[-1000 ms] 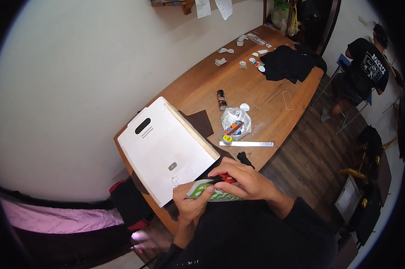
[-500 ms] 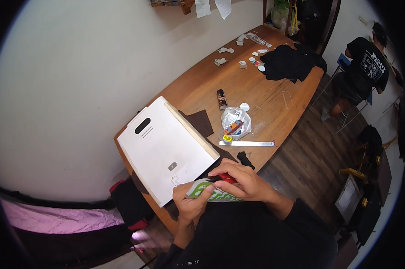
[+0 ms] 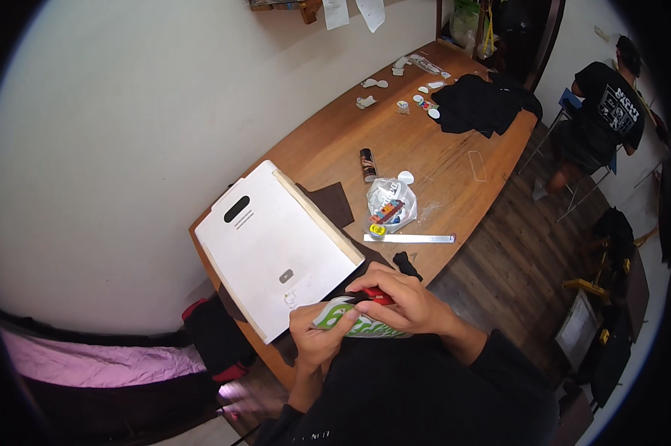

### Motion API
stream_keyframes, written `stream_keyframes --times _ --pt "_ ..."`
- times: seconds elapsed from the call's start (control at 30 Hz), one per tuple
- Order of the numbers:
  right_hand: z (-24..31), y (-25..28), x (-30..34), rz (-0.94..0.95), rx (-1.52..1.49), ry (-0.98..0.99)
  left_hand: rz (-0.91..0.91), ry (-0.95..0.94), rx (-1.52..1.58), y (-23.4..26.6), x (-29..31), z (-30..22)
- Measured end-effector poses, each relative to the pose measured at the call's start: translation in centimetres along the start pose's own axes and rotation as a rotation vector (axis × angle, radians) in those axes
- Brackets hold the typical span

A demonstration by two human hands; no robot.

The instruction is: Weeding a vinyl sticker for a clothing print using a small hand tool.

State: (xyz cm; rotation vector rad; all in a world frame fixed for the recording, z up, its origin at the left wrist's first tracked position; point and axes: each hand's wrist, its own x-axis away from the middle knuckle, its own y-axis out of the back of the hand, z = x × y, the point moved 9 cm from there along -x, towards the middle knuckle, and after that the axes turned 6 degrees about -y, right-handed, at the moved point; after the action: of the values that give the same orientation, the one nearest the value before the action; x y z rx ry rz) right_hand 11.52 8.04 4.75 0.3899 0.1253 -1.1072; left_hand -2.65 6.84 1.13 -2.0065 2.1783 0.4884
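Note:
Close to my body, my left hand [image 3: 317, 340] pinches a flexible white piece with green print [image 3: 333, 315], its thumb on the front. My right hand [image 3: 415, 303] is closed around a small red-and-black tool [image 3: 378, 296]; its kind is partly hidden by my fingers. The tool lies along the top edge of the printed piece, where the fingertips of both hands nearly meet. Beyond my hands, a white box-like board or press [image 3: 272, 245] with a dark oval slot rests on brown cloth.
On the wooden table [image 3: 320, 160] are a dark can [image 3: 367, 165], a plastic bag [image 3: 392, 201], a yellow tape measure [image 3: 378, 230], a white ruler [image 3: 417, 238] and black cloth [image 3: 476, 104]. A person [image 3: 609, 104] sits at the far right on a blue chair.
The printed piece and my left hand have shifted slightly right and tilted. My right hand keeps its grip on the tool in nearly the same place.

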Motion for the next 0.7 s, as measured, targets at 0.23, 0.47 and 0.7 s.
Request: stream_keyframes --times 0.23,0.47,0.7 --pt "-0.08 -0.12 -0.09 0.01 0.012 -0.019 0.009 -0.009 -0.014 0.03 -0.17 -0.18" --pt "-0.02 -0.15 -0.14 0.004 0.001 -0.006 0.009 0.003 0.005 0.05 -0.13 0.09" --pt "0.16 -0.03 -0.32 0.012 0.002 -0.012 0.044 -0.013 -0.007 -0.22 -0.38 -0.21"
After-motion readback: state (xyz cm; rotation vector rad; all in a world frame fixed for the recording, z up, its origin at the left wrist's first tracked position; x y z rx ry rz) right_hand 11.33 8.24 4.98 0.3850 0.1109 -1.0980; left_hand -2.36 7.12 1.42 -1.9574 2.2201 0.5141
